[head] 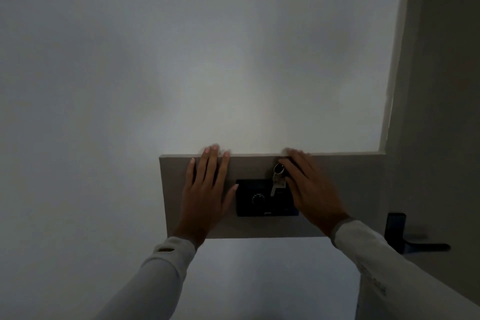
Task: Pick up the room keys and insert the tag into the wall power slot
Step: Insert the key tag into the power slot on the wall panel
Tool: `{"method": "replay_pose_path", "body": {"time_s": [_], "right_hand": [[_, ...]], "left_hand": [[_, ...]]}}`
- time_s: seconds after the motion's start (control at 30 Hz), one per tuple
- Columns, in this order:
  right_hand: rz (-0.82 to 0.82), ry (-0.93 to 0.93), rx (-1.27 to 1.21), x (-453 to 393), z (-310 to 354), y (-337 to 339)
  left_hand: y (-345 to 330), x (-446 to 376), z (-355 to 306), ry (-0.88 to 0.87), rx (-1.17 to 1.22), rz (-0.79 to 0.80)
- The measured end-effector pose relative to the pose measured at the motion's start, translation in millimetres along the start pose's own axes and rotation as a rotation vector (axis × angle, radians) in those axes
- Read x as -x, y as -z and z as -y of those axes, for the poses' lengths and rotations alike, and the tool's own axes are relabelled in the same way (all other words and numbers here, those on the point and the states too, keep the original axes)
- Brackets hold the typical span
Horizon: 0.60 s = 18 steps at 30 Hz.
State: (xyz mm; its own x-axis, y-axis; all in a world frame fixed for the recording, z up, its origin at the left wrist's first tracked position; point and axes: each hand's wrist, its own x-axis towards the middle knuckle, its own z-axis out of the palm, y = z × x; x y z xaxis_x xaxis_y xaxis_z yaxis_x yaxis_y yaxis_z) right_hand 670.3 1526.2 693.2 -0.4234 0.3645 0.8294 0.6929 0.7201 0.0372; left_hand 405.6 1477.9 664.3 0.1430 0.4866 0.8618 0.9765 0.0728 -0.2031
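The room keys (277, 184) hang from a ring with a dark tag in front of the black wall power slot unit (255, 199), which is mounted on a beige wall panel (345, 189). My right hand (310, 189) lies over the unit's right side. Its thumb and forefinger are closed on the dark tag at the ring, and the other fingers reach the panel's top edge. My left hand (205, 189) rests flat on the panel left of the unit, fingers spread, thumb tip near the unit's top left corner. The slot itself is hidden in the dim light.
The room is dark. A pale wall surrounds the panel. At the right, a door (441, 112) carries a dark lock plate with a lever handle (415, 241), below and to the right of my right wrist.
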Motion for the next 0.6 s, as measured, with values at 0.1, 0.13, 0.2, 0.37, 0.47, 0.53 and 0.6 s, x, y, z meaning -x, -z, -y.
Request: {"method": "replay_pose_path", "body": {"time_s": [0.1,0.13,0.2,0.37,0.47,0.53,0.6], "right_hand": [[0.041,-0.005,-0.052,-2,-1,1],[0.054,-0.011,-0.062,-3,-1,3],[0.068,-0.001,-0.069,-5,-1,7],[0.105,0.034,-0.002,-6,1,10],[0.082,0.051,-0.004,-5,3,11],[0.099,0.039,0.001,-4,4,12],[0.135,-0.017,-0.032,-7,3,15]], "left_hand": [[1,1,0,-0.004,-0.003,0.006],[1,1,0,-0.003,-0.004,0.005],[1,0,0,0.000,0.000,0.002],[6,0,-2,0.022,-0.002,0.044],[9,0,-3,0.025,0.009,0.072],[15,0,-3,0.015,0.000,0.097],[20,-1,-1,0.011,-0.023,0.110]]}}
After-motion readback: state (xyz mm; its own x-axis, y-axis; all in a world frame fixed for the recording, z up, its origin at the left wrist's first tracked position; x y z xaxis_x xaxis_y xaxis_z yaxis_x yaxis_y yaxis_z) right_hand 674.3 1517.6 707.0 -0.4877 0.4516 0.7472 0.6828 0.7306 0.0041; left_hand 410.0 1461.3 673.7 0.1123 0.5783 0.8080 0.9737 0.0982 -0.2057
